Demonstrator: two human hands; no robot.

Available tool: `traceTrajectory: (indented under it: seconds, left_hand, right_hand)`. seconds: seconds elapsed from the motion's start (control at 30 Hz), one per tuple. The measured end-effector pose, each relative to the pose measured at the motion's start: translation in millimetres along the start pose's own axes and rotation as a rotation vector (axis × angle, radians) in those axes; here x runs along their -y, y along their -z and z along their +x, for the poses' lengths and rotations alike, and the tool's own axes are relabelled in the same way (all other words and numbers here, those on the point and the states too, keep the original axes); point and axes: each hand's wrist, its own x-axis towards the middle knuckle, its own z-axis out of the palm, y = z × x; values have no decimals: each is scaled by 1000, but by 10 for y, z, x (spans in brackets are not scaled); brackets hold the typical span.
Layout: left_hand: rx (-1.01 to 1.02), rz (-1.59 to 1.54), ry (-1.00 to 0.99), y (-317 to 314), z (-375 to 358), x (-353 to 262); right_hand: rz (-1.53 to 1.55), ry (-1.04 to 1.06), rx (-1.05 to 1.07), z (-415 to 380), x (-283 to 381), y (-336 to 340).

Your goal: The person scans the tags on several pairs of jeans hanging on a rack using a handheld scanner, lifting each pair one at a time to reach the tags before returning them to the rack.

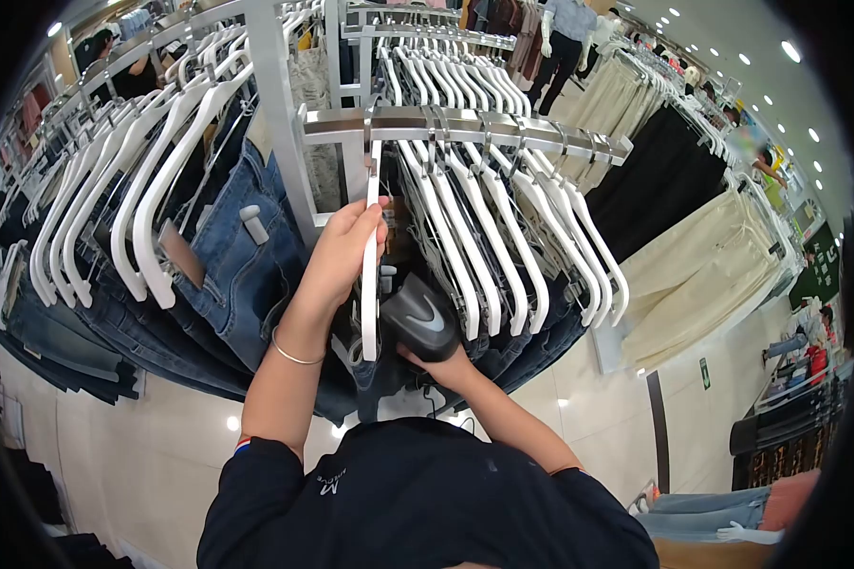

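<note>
My left hand [337,254] is closed round the upper part of a white hanger [370,294], whose hook sits on the metal display rail [399,121]. Dark jeans hang below it. Just to the right, my right hand [448,368] grips a black and grey handheld barcode scanner [421,318], its head angled up between the hangers; most of the fingers are hidden beneath it. A cable [434,402] shows below that hand. A small pale security tag [387,275] is beside the held hanger. More white hangers [489,237] with dark jeans hang close on the right.
On the left, a second rack carries white hangers [157,190] and blue jeans [256,237]. Cream trousers [697,275] and black trousers [650,180] hang at right. A mannequin [562,52] stands at the back. A display of jeans [702,512] is at lower right.
</note>
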Motion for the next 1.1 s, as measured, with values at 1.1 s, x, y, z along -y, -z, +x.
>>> traceTrajectory:
  seconds: [1.1]
  left_hand:
    - [-22,167,3,9,15,122]
  right_hand:
    - [-6,-167,529,-740,93,749]
